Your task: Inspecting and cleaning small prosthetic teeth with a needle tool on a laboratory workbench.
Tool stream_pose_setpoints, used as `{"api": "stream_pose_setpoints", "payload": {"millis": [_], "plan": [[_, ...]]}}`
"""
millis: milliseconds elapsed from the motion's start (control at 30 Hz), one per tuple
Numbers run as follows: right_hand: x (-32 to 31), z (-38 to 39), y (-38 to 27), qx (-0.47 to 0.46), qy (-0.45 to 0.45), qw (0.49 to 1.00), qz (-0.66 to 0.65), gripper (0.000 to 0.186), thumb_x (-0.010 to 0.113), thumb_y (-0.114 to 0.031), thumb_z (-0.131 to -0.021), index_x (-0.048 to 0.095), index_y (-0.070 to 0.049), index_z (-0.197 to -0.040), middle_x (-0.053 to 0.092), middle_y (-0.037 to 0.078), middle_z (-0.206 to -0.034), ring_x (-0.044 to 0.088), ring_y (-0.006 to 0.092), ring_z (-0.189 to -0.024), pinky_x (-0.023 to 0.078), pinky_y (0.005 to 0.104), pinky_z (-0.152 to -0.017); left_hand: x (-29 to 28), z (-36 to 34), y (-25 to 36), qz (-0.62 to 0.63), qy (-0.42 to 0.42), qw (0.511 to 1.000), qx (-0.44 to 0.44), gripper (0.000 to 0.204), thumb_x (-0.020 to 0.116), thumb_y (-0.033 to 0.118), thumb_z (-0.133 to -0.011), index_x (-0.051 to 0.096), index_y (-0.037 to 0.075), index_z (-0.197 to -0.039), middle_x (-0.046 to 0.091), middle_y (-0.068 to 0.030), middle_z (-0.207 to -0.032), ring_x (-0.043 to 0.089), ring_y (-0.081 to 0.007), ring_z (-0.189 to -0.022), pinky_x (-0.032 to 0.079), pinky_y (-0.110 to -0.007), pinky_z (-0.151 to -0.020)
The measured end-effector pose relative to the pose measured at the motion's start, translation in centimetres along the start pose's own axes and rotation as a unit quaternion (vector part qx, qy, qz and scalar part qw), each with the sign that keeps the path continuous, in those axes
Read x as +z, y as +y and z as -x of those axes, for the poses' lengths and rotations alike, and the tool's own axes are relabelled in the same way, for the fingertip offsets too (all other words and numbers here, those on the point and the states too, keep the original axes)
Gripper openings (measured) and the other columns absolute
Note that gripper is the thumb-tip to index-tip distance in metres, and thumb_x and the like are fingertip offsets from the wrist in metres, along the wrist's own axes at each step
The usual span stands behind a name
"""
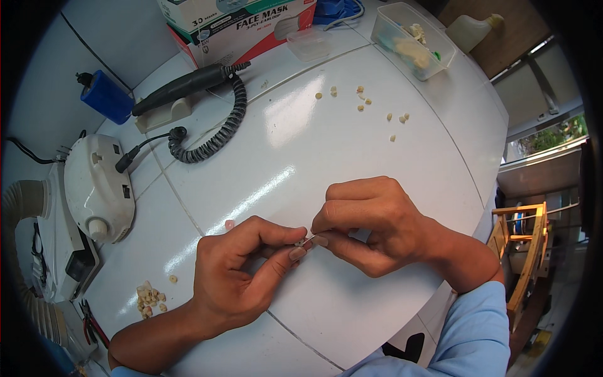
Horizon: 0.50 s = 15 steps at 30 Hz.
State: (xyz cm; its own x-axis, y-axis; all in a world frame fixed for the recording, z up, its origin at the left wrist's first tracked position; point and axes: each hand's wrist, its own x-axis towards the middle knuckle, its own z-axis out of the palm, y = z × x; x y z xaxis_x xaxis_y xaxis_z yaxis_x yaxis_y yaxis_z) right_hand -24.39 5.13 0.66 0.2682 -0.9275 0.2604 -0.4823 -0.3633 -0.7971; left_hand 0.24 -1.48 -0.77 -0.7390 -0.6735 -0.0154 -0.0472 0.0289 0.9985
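Above the white tabletop my two hands meet fingertip to fingertip. My left hand is closed in a pinch, thumb against forefinger, on a small pale, shiny piece. From the other side my right hand pinches a thin silvery sliver that touches or overlaps this piece. The fingers cover most of both, so their exact kind is unclear. Just beyond my left hand lies a small pink piece. By my left forearm sits a heap of cream, tooth-like pieces.
Several more tooth-like pieces lie scattered at the far right. A corded black rotary handpiece rests on a stand, near its white control unit. Pliers lie at the left. Behind stand a cardboard box and a clear plastic tub.
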Motion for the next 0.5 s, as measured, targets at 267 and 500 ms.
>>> {"api": "stream_pose_setpoints", "payload": {"millis": [267, 500], "plan": [[-0.12, -0.02, -0.05, -0.008, -0.021, 1.0, 0.019, 0.013, 0.078, 0.006, -0.082, 0.076, -0.002, -0.092, 0.064, 0.007, -0.076, 0.063, 0.0197, -0.062, 0.045, 0.0353, -0.053, -0.29, -0.07, 0.54, -0.028, -0.035, 0.999, -0.002, 0.014, 0.068, -0.013, -0.103, 0.069, -0.008, -0.116, 0.08, -0.018, -0.111, 0.08, -0.0226, -0.109, 0.067, -0.033, -0.097], [-0.28, -0.08, -0.5, 0.016, -0.002, 1.0, -0.007, 0.009, 0.078, 0.0, -0.091, 0.07, -0.004, -0.094, 0.061, 0.008, -0.077, 0.06, 0.0244, -0.062, 0.046, 0.0389, -0.056, -0.49, -0.22, 0.6, -0.043, -0.046, 0.998, 0.017, 0.016, 0.067, -0.013, -0.101, 0.067, -0.008, -0.116, 0.078, -0.0163, -0.109, 0.08, -0.0209, -0.106, 0.064, -0.031, -0.097]]}}
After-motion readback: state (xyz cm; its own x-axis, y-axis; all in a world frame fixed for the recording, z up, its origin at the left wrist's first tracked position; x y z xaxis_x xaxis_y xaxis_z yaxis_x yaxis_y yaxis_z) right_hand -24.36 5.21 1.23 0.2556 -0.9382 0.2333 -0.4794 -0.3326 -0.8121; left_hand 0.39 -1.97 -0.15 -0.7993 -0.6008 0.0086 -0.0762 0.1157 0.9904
